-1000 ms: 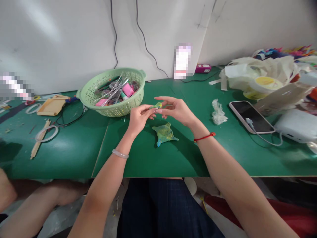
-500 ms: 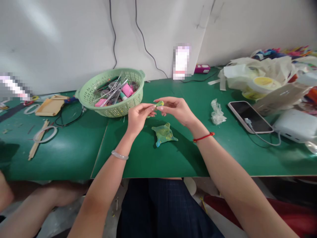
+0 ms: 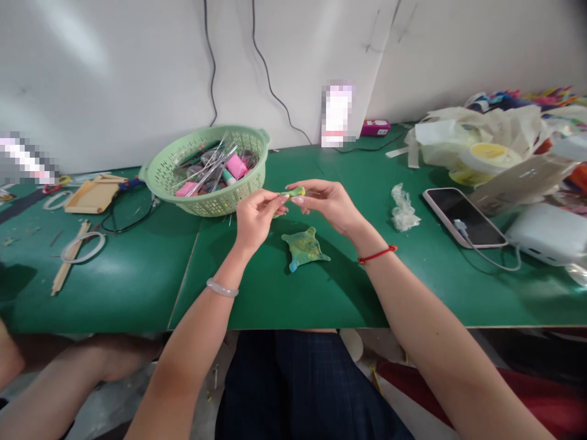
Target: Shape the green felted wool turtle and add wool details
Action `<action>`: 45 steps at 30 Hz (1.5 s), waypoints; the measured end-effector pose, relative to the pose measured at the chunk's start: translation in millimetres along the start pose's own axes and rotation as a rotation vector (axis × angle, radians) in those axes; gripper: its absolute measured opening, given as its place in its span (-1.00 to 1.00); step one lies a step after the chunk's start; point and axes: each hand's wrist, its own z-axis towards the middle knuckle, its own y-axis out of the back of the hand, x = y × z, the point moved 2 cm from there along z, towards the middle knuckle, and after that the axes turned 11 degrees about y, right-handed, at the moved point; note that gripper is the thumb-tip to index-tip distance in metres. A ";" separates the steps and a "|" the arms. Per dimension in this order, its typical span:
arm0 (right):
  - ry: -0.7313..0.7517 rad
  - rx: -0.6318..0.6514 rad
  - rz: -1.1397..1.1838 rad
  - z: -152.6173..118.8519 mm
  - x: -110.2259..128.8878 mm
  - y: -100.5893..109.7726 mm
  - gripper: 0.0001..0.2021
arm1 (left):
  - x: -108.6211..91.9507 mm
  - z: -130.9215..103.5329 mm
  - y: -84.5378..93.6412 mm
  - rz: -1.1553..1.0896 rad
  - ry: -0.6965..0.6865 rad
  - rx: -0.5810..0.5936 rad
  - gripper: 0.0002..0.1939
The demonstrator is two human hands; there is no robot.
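Observation:
Both my hands meet over the green table [image 3: 257, 293], in front of the basket. My left hand [image 3: 257, 215] pinches one end of a small yellow-green piece of soft, clay-like material [image 3: 297, 191]. At its other end are the thumb and fingers of my right hand [image 3: 326, 203], closed on it too. Just below them on the table lies a flat, four-cornered green-yellow piece [image 3: 304, 248] with drawn-out tips, one of them blue. Neither hand touches that flat piece.
A green plastic basket [image 3: 206, 205] of wires and pink blocks stands behind my left hand. To the right are crumpled clear plastic [image 3: 403, 209], a phone [image 3: 463, 214] on a cable and a white box [image 3: 553, 232]. A wooden tray [image 3: 94, 195] sits left. Another person's leg [image 3: 92, 366] is at lower left.
The piece between my fingers looks slightly longer and its left end shows more. My hands stay almost in place, and the flat piece on the table has not moved.

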 end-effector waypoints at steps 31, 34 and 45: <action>-0.034 -0.076 0.042 -0.1 -6.3 -4.2 -0.59 | 7.7 2.3 -1.5 -0.058 0.125 0.050 -0.47; -0.054 -0.050 0.053 -1.3 -3.9 -5.2 -0.56 | 7.7 1.4 -2.8 -0.055 0.123 0.080 -0.50; -0.103 -0.056 0.181 -3.4 0.2 -11.0 -0.55 | 2.5 -0.6 -4.7 -0.007 0.025 0.053 -0.47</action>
